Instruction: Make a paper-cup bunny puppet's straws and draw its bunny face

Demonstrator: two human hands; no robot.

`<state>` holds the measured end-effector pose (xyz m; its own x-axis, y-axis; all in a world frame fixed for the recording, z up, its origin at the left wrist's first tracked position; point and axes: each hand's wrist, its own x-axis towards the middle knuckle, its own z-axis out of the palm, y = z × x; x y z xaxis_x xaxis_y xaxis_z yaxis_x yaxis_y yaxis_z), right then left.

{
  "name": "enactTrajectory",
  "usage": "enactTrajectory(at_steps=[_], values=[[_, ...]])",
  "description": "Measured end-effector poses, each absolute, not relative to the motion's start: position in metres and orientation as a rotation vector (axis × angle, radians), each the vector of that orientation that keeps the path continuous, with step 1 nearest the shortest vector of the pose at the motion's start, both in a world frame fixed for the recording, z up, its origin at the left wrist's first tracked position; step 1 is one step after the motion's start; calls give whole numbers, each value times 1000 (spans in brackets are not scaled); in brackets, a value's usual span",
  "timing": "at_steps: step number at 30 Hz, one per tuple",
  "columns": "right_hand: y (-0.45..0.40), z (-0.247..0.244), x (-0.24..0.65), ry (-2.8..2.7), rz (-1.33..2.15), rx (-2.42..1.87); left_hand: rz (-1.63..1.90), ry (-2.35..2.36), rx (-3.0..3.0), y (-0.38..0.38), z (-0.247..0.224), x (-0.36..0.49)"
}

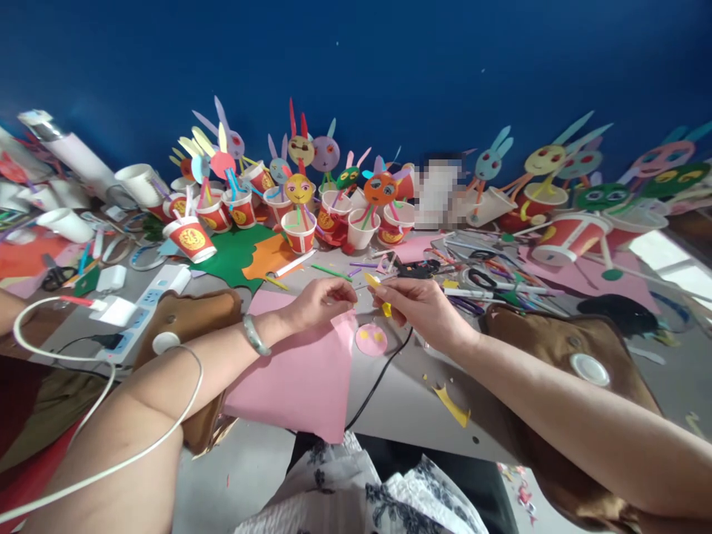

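My right hand (414, 308) pinches a small yellow paper piece (371, 280) between thumb and fingertips, and more yellow paper shows under the fingers. Close to its left, my left hand (325, 302) has its fingertips drawn together; what they hold, if anything, is too small to make out. Just below the hands, a round pink paper disc (371, 340) with two yellow spots lies on the table. A large pink paper sheet (289, 378) is under my left wrist and reaches over the table's front edge. A yellow paper scrap (453, 406) lies below my right hand.
Paper cups (300, 231) with paper-faced figures crowd the back. Pens and tools (478, 285) clutter the right. Brown cushions (578, 371) lie under both forearms. A white cable (167, 430) crosses my left arm near a power strip (147, 308). A black cable (378, 386) runs beside the pink sheet.
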<state>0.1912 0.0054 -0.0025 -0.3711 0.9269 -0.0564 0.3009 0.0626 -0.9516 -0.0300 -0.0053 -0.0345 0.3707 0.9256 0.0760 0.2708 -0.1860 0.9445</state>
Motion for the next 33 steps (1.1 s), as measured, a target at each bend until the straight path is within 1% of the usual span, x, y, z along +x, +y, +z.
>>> enactTrajectory(at_steps=[5, 9, 14, 19, 26, 33], values=[[-5, -19, 190, -1616, 1369, -1243, 918, 921, 1476, -15, -31, -16], [-6, -25, 186, -1542, 1452, -1199, 980, 914, 1419, -19, -31, -11], [-5, -29, 187, -1479, 1553, -1169, 993, 1005, 1449, -15, -37, -11], [-2, -34, 189, -1473, 1650, -1149, 959, 993, 1554, -17, -37, -11], [-4, -35, 189, -1550, 1650, -1200, 854, 994, 1546, -22, -35, -10], [-6, -39, 187, -1497, 1598, -1215, 954, 1060, 1453, -21, -33, -8]])
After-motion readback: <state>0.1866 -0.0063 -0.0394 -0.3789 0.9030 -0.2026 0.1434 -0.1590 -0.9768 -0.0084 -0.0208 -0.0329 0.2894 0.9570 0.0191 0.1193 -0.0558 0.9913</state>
